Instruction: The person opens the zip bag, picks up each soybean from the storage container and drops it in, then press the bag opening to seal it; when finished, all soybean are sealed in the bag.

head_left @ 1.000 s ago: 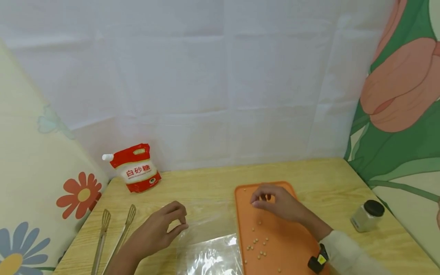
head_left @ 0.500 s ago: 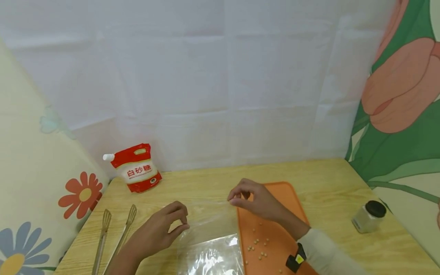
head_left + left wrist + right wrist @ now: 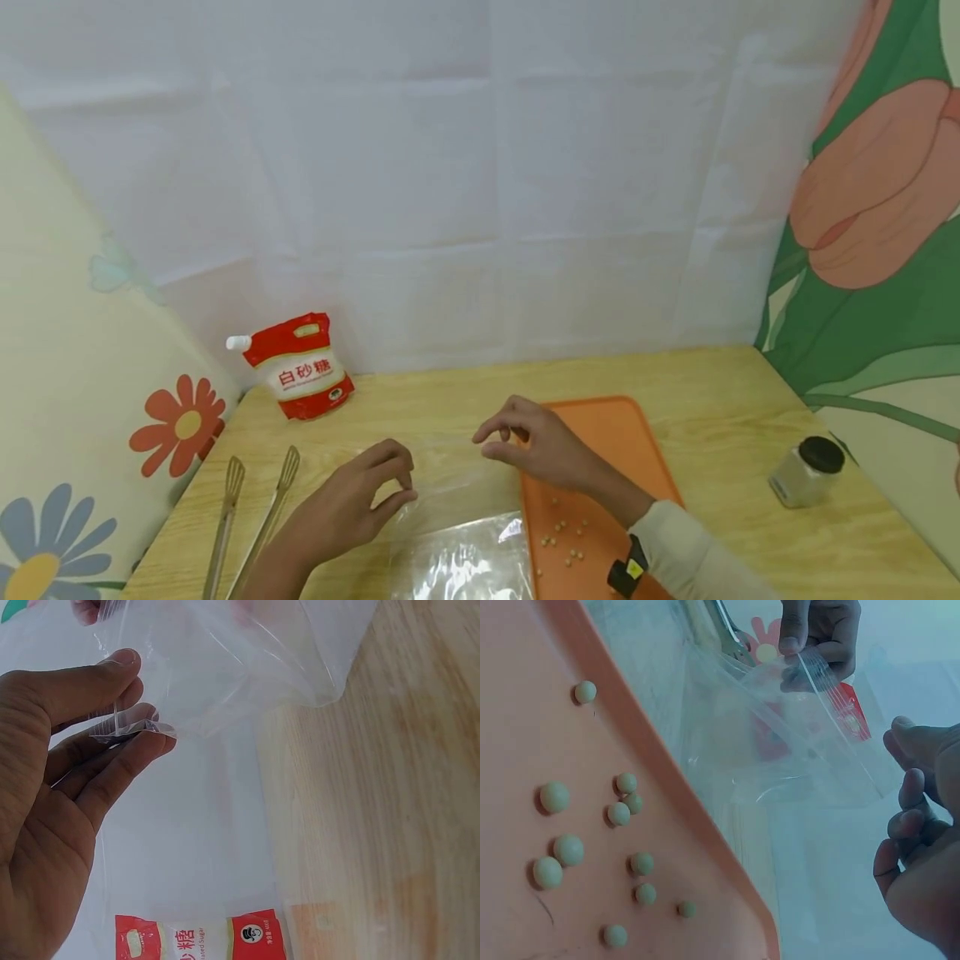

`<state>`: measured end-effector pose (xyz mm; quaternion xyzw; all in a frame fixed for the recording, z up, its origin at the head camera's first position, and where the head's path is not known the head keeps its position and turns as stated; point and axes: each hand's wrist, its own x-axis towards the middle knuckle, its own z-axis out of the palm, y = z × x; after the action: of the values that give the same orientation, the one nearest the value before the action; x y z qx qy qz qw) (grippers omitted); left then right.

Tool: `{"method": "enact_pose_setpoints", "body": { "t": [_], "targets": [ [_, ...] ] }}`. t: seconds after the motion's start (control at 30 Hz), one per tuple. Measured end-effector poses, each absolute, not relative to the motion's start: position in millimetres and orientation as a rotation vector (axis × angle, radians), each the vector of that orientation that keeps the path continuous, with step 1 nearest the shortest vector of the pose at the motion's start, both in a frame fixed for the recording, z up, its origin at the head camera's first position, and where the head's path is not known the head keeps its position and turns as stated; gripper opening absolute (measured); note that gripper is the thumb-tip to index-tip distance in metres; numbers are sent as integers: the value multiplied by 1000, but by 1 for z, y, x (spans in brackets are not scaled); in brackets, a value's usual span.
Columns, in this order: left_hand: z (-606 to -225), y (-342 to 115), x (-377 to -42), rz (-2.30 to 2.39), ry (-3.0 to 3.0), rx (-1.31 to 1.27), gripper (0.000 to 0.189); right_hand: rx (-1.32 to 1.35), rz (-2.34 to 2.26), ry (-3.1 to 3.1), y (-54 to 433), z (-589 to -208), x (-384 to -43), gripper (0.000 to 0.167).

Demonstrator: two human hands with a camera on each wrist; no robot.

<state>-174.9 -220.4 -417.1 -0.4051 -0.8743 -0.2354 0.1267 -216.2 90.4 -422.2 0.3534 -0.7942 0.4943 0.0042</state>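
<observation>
My left hand grips a clear zip-lock bag by its zip edge, seen close in the left wrist view. The bag's mouth is held up while its lower part extends toward the table's near side. Opposite, my right hand hovers beside the mouth, over the left edge of an orange tray. Its thumb and forefinger stand slightly apart with nothing showing between them. Several small pale round balls lie scattered on the tray.
A red and white sugar pouch stands at the back left. Metal tongs lie left of my left hand. On the far right sits a small jar with a black lid. A white cloth hangs behind the table.
My right hand has moved left from over the tray to the bag's mouth, and its thumb and forefinger have come apart. My left hand keeps its hold on the bag.
</observation>
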Motion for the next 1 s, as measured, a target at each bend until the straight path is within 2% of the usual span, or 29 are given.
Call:
{"method": "enact_pose_setpoints", "body": {
  "t": [0.33,0.6,1.0],
  "targets": [
    [-416,-221,-174,-678,-2548,-1188,31,877,1557,-2447,109,-428,-230,16],
    [-415,-220,-175,-678,-2566,-1185,31,724,1537,-2500,135,-434,-246,23],
    [-415,-220,-175,-674,-2543,-1208,31,500,1481,-2700,152,-452,-273,17]
  ]
}}
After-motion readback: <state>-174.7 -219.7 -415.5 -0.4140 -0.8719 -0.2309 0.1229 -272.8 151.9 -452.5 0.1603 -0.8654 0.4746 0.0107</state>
